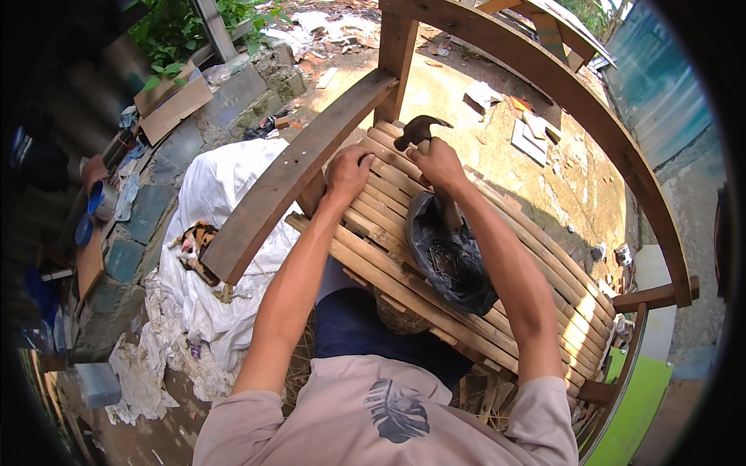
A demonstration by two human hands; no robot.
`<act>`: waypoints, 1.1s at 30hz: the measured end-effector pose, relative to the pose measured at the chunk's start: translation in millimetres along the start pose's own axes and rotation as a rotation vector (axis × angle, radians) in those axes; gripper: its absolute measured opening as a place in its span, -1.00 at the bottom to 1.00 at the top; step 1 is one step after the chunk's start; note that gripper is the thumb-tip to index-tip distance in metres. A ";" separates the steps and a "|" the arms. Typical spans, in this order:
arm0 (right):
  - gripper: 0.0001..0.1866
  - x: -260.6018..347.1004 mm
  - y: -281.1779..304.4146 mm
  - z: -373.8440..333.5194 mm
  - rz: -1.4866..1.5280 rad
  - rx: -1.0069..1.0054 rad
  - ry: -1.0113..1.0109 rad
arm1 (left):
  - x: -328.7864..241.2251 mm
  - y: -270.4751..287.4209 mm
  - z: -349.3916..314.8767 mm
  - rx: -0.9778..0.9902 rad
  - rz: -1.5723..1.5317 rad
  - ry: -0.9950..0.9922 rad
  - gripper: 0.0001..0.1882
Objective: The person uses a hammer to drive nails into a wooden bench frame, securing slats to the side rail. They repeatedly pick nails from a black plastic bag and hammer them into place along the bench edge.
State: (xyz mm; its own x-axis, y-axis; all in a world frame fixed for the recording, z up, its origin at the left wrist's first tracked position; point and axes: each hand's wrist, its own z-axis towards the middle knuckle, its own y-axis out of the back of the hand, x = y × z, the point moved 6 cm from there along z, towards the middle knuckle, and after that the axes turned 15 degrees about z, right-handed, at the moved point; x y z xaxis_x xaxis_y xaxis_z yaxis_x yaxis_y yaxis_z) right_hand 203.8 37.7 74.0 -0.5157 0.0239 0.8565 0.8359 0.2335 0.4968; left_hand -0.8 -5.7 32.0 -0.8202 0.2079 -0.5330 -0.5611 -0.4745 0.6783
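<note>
My right hand grips a claw hammer high up, close to its dark metal head. The head is above the far edge of a seat of wooden slats. My left hand rests at the left end of the slats, beside the armrest. Its fingers are bent and pressed together, and what is between them is too small to make out. Under my right forearm, an open black plastic bag lies on the slats, with thin dark pieces like nails inside.
A wooden armrest runs along the left of the seat, and a long curved rail arches over the far right. A cat lies on a white sheet at the left. Cardboard leans by a low block wall.
</note>
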 end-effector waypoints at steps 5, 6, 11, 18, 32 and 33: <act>-0.63 37.6 -4.5 -16.7 0.148 0.006 0.098 | 5.7 0.0 -2.6 0.013 0.000 0.032 -0.82; -0.61 40.4 -5.1 -15.6 0.087 -0.038 0.188 | 3.2 -1.1 -0.7 0.021 0.006 0.031 -0.82; -0.58 42.1 -28.5 -10.8 -0.179 0.023 0.290 | 6.6 -7.1 0.1 0.069 0.041 0.053 -0.79; -0.58 55.2 -31.2 -16.5 -0.115 -0.078 0.374 | 3.3 -1.8 -1.3 0.053 0.056 0.054 -0.78; -0.59 40.4 -40.0 -15.4 -0.222 -0.014 0.440 | 7.0 -4.1 -0.1 0.131 0.076 0.103 -0.75; -0.59 45.2 -35.5 -20.1 -0.205 -0.027 0.432 | 6.0 -3.7 -2.4 0.136 0.068 0.097 -0.76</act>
State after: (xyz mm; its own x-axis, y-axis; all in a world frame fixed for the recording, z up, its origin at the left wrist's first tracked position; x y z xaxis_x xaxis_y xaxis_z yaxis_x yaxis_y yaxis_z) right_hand 154.6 11.0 97.9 -0.5499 -0.4277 0.7174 0.7324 0.1659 0.6604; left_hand -3.3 -4.8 25.0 -0.8457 0.0928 -0.5256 -0.5202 -0.3635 0.7728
